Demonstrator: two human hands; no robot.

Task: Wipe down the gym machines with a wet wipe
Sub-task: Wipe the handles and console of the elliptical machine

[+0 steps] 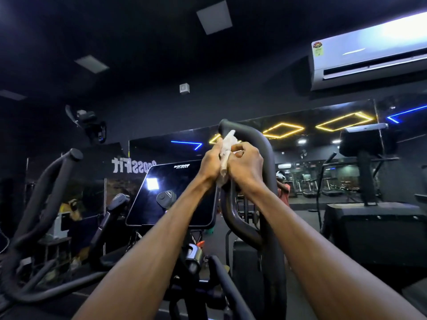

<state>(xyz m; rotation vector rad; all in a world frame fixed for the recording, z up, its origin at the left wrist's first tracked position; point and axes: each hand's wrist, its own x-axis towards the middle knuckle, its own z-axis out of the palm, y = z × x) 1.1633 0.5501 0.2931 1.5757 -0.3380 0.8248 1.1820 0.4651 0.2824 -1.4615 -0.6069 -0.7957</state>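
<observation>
Hands working a wet wipe at the machine's right handlebar.

Forearms reach up from the bottom edge and meet in front of the right handlebar (258,144), the landmark here. The left hand (211,166) and right hand (246,166) both curl around a crumpled white wet wipe (227,146), fingers pinching it between them; it seems to touch the bar just below its curved top, though the dim light makes that uncertain. Left of the handlebar and lower sits the dark console screen (171,195), and further left rises the left handlebar (57,172). Behind the handlebar a wall mirror (323,144) reflects yellow and blue lights. Above and right of it hangs an air conditioner (369,54).
</observation>
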